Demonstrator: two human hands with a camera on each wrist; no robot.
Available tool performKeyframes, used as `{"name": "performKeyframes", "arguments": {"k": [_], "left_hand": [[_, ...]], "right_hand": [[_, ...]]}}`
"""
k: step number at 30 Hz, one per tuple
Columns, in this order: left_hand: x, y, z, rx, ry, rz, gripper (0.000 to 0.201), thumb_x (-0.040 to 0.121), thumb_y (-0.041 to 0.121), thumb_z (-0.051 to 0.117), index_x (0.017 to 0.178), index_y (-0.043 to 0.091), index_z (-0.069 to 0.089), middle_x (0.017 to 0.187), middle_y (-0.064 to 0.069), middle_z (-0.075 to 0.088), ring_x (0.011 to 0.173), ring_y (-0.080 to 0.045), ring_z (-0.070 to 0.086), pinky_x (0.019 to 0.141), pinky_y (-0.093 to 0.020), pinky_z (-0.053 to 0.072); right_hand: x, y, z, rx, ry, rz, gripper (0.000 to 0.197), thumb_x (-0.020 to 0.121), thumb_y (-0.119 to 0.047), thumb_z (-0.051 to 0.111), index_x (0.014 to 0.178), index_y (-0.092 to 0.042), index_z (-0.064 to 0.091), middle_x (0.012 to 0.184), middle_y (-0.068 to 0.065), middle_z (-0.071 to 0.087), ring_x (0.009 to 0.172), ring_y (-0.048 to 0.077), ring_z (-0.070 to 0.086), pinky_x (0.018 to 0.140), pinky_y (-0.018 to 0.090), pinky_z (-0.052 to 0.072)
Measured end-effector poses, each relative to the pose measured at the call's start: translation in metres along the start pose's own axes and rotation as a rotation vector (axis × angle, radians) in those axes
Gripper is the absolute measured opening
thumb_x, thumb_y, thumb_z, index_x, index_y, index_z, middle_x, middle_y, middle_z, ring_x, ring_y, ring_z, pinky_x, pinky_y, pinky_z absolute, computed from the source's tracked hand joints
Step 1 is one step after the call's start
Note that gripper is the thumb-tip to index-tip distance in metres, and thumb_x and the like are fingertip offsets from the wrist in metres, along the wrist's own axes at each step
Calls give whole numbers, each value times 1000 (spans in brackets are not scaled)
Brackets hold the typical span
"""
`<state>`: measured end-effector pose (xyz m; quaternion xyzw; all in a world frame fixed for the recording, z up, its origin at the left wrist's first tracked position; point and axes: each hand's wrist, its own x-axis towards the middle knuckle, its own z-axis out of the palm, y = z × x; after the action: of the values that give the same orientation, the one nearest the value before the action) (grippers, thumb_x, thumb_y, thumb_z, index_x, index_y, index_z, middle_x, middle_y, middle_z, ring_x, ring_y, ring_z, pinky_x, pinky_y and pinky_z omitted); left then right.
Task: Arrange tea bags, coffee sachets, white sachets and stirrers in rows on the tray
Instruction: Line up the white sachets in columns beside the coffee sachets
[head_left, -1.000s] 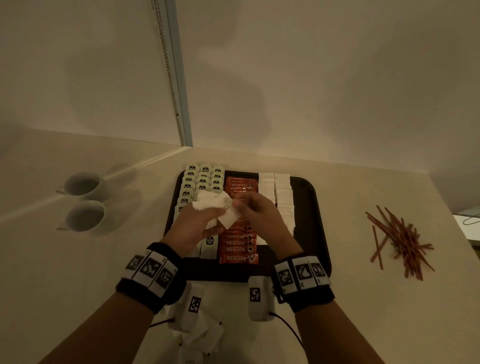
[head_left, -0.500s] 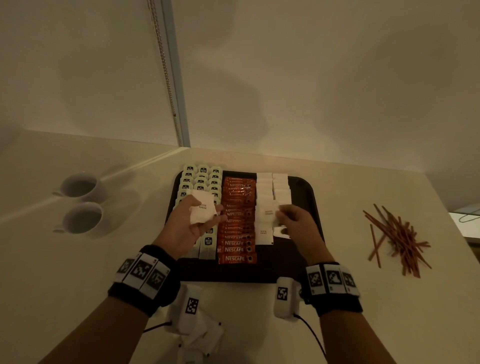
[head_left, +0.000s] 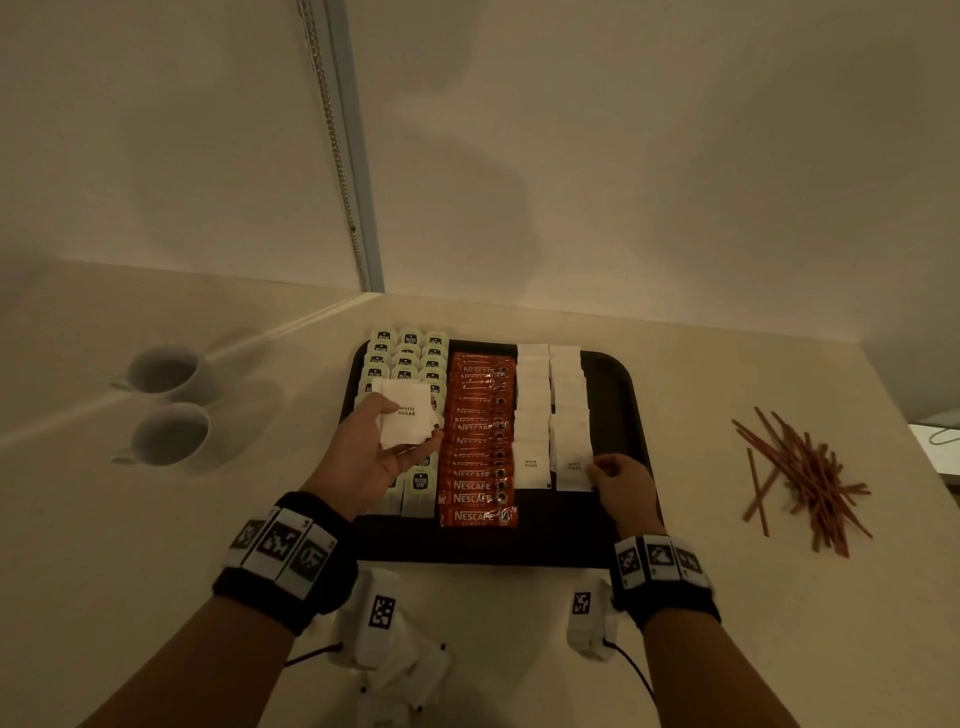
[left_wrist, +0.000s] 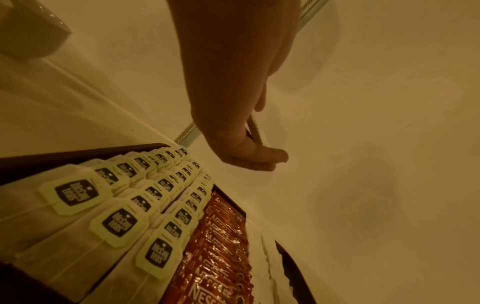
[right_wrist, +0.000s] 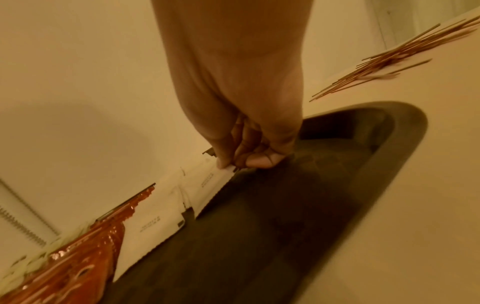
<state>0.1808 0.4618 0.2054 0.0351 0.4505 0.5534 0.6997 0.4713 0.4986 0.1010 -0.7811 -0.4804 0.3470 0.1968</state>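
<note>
Paper white sachet, flat and square, pinched by right hand.

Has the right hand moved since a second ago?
Yes. The right hand has gone from over the coffee sachets rightward to the near end of the outer white sachet row, pinching the nearest sachet.

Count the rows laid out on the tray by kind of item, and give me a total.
Tea bag rows: 3
Coffee sachet rows: 1
White sachet rows: 2
Stirrer rows: 0; the stirrers lie in a loose pile beside the tray
Total: 6 rows
</note>
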Motion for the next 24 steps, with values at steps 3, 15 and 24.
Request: {"name": "performKeyframes", "arguments": {"k": [3,15,24], "left_hand": [[0,0,-1,26,-6,-1,34,95,11,40,128,7,47,112,-22,57,90,-38,59,61,-36,60],[-3,-3,6,165,-85,-46,32,97,11,40,127,7,49,105,-21,68,85,-31,71,55,-29,59],[-6,-11,13,276,-45,97,15,92,8,57,105,15,61,95,-7,70,74,-13,71,52,-19,55]], "right_hand": [[-2,-2,2,-20,45,-15,25,90,-18,60,112,-6,63,111,11,64,104,23,58,90,31,43],[-7,-13,6,-47,140,-90,22,87,-19,64,103,-4,59,98,11,63,94,25,60,80,32,48],[-74,-136,13,331,-377,-456,20,87,-35,63,96,-18,62,94,-3,67,87,11,65,75,22,55]]}}
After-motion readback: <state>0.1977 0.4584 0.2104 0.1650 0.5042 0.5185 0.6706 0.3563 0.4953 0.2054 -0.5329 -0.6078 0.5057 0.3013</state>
